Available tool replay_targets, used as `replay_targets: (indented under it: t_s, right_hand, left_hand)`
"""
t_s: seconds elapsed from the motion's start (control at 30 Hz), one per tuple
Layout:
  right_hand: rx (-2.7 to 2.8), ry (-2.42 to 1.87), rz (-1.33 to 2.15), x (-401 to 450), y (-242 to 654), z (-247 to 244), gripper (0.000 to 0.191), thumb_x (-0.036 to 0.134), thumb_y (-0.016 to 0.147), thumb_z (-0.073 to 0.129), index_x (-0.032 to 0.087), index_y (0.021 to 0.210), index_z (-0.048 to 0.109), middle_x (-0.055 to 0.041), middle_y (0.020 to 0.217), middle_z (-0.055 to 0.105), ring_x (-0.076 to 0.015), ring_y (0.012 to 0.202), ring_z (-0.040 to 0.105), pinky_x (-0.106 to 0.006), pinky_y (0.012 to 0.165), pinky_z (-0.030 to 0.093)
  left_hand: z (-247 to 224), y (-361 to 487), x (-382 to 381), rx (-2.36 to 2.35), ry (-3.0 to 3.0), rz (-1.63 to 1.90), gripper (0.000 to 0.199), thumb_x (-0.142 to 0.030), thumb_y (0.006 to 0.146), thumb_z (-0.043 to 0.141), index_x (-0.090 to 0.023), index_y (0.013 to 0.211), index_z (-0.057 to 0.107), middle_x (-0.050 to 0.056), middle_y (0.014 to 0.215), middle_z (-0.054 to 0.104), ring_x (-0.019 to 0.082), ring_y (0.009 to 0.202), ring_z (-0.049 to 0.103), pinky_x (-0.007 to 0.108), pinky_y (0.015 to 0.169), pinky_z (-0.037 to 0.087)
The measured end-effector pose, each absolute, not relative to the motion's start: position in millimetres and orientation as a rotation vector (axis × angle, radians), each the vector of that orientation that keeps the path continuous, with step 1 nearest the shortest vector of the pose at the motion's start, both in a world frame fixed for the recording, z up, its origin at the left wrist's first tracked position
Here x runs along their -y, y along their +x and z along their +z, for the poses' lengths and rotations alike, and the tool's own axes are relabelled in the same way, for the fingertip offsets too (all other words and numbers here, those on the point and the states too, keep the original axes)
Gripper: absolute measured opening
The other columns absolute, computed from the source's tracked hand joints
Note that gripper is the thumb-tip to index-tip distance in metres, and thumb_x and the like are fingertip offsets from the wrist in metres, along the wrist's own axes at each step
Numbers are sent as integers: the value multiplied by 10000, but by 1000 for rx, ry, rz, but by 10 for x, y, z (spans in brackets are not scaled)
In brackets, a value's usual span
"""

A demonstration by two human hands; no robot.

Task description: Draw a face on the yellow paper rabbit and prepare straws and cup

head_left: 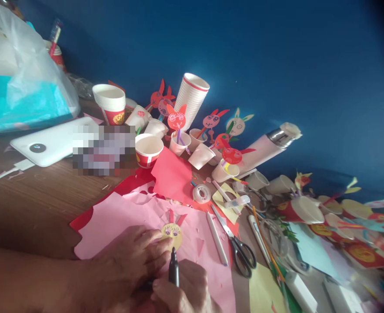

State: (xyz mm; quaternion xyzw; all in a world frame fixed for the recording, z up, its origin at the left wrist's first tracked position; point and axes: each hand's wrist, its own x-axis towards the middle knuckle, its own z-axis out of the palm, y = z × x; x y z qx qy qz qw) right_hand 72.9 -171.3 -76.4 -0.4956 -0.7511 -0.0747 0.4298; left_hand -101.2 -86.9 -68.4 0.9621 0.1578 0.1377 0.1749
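A round yellow paper rabbit face point(176, 239) with red ears and drawn eyes lies on a pink sheet of paper point(113, 221). The fingers of my left hand point(139, 252) press on its left edge and hold it against the sheet. My right hand point(187, 289) is closed around a black marker point(174, 269), whose tip is at the lower part of the face. Just right of the face, a white pen point(217, 239) and black-handled scissors point(240, 254) lie on the paper and the table.
A tape roll point(201, 194) sits on red paper point(174, 176). Behind stand paper cups point(148, 150) with rabbit figures, a tall cup stack point(192, 100) and a pink thermos point(260, 150). At left are a white power bank point(51, 141) and a plastic bag point(31, 78). More cups crowd the right.
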Motion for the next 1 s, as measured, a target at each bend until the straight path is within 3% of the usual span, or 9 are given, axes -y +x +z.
replay_targets:
  t_s: [0.2, 0.37, 0.67, 1.0]
  right_hand:
    - [1929, -1116, -104, 1570, 919, -656, 133, 140, 910, 464, 250, 881, 532, 62, 539, 619, -120, 393, 555, -251, 457, 450]
    - [1891, -1363, -202, 1530, 1198, -547, 192, 67, 858, 536, 241, 934, 565, 23, 673, 682, -149, 582, 669, -258, 585, 507]
    - [1874, -1466, -42, 1525, 1107, -586, 183, 187, 937, 484, 242, 1079, 585, -1, 908, 739, -150, 799, 724, -261, 737, 561]
    - [2044, -1314, -109, 1434, 1056, -605, 453, 121, 826, 404, 255, 1218, 587, -36, 947, 702, -192, 673, 633, -319, 598, 520]
  left_hand:
    - [-718, -1014, 849, -407, 2736, 489, 459, -315, 896, 590, -253, 1341, 502, 64, 1359, 577, 268, 1233, 508, 387, 1025, 383]
    - [-645, -1030, 841, -397, 2801, 465, 415, -372, 900, 602, -238, 1290, 551, 95, 1345, 577, 277, 1184, 527, 393, 988, 380]
    - [-688, -980, 918, -489, 2774, 494, 330, -432, 893, 617, -229, 1153, 611, 69, 1163, 617, 258, 1046, 537, 398, 951, 383]
    - [-756, -993, 905, -433, 2830, 540, 284, -438, 860, 656, -224, 1045, 635, 70, 1071, 599, 260, 1005, 519, 375, 861, 374]
